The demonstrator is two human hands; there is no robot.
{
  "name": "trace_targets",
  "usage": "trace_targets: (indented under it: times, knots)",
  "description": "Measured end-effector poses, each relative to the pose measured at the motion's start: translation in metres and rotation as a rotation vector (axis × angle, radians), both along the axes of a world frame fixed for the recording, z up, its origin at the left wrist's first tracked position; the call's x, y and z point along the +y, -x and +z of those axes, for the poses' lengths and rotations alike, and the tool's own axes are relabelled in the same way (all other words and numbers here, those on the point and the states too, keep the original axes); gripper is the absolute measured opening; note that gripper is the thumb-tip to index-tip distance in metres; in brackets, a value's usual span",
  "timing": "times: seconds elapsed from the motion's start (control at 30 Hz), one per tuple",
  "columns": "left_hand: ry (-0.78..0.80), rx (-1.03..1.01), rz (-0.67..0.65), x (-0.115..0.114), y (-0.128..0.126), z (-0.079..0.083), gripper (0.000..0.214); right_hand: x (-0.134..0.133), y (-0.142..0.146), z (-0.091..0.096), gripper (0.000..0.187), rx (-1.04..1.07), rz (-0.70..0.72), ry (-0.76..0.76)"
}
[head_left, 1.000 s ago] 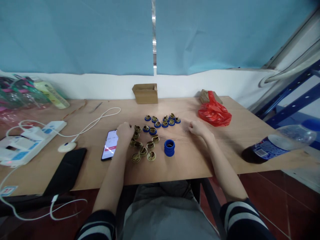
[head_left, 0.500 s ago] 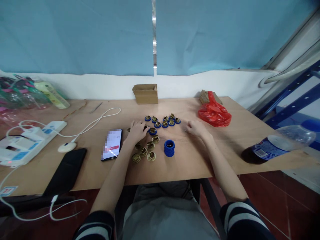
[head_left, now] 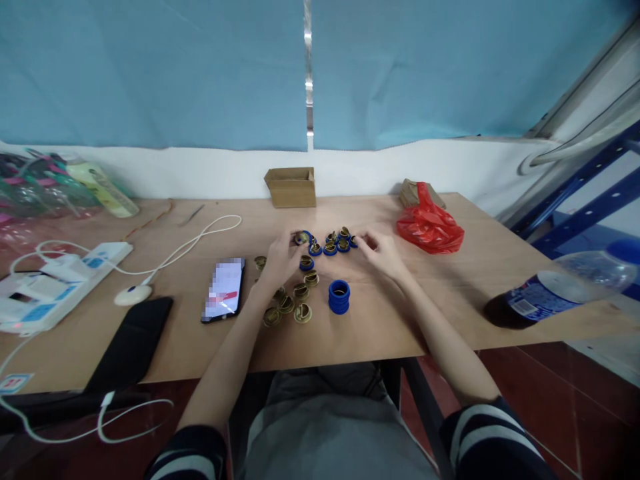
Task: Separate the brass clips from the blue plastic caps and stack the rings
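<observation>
On the pale wooden surface [head_left: 377, 317], my left hand [head_left: 283, 260] pinches a round, blue-ringed golden metal piece [head_left: 303, 237] beside similar pieces [head_left: 330, 249], which brushing fingers may topple; whether my right hand [head_left: 383, 252] grips, I cannot tell.

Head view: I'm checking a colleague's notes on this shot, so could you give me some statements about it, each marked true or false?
1. The left hand pinches a blue-ringed piece. True.
2. The right hand grips the red bag. False: its fingertips are by the rightmost of the blue-ringed pieces, apart from the bag.
3. The blue rings stand stacked on the table. True.
4. The lit phone lies to the right of that stack. False: it lies to its left.
5. The cardboard box sits near the wall. True.
</observation>
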State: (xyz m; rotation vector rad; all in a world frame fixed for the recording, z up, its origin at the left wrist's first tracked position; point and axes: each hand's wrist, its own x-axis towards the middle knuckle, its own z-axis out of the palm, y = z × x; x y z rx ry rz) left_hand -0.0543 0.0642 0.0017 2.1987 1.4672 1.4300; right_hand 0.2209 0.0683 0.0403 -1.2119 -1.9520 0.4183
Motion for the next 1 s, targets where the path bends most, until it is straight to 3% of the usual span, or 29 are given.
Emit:
trace_targets:
  times: [0.1, 0.2, 0.4, 0.63, 0.83, 1.0]
  knots:
    - [-0.123, -0.069, -0.141, -0.016, -0.024, 0.004, 0.032, -0.013, 0.015, 0.007, 0.03, 0.279, 0.204, 0.079]
    - [-0.177, -0.064, -0.203, -0.034, -0.042, 0.012, 0.028, -0.025, 0.028, 0.01, 0.035, 0.345, 0.335, 0.123]
    - [-0.158, -0.133, -0.186, -0.049, -0.054, 0.016, 0.027, -0.029, 0.036, 0.001, 0.025, 0.33, 0.276, 0.017]
    - [-0.05, -0.447, -0.334, -0.048, -0.064, 0.009, 0.05, -0.031, 0.04, -0.006, 0.018, 0.312, 0.258, -0.065]
    - [0.045, -0.612, -0.386, -0.045, -0.066, 0.011, 0.054, -0.034, 0.041, -0.006, 0.014, 0.216, 0.19, -0.272]
    - [0.128, -0.669, -0.406, -0.043, -0.064, 0.011, 0.061, -0.036, 0.041, -0.003, 0.014, 0.187, 0.135, -0.305]
